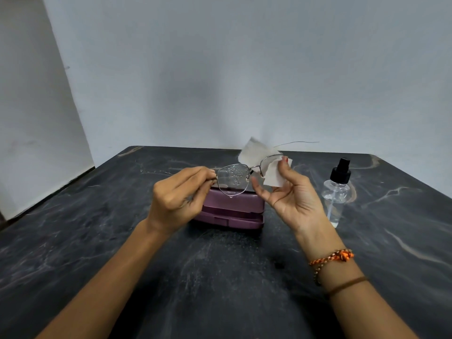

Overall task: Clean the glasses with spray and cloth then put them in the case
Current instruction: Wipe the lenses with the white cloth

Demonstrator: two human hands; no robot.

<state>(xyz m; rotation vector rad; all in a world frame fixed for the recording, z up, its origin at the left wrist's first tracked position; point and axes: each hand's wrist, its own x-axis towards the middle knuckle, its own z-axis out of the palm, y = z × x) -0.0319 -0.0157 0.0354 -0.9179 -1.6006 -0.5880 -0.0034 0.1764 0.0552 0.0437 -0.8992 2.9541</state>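
Above the closed purple case (230,211), we are holding the glasses (247,174) up off the dark table (97,241), their long axis running side to side between our hands. Our left hand (178,194) is pinching the frame at its left hinge end, fingers closed tight on the metal. Our right hand (291,192) is gripping the grey cloth (271,167), folding it over the right lens with thumb in front and fingertips behind. The left lens is carrying spray droplets, with one drop hanging at its lower rim, so we judge the wiping is only starting. That wet lens is lying just to the left of the cloth, between the two hands, and the right hand is the nearer one for it; the coming move seems to turn on sliding the cloth leftward along the frame. The spray bottle (336,192) is standing upright, well to the right of the case.
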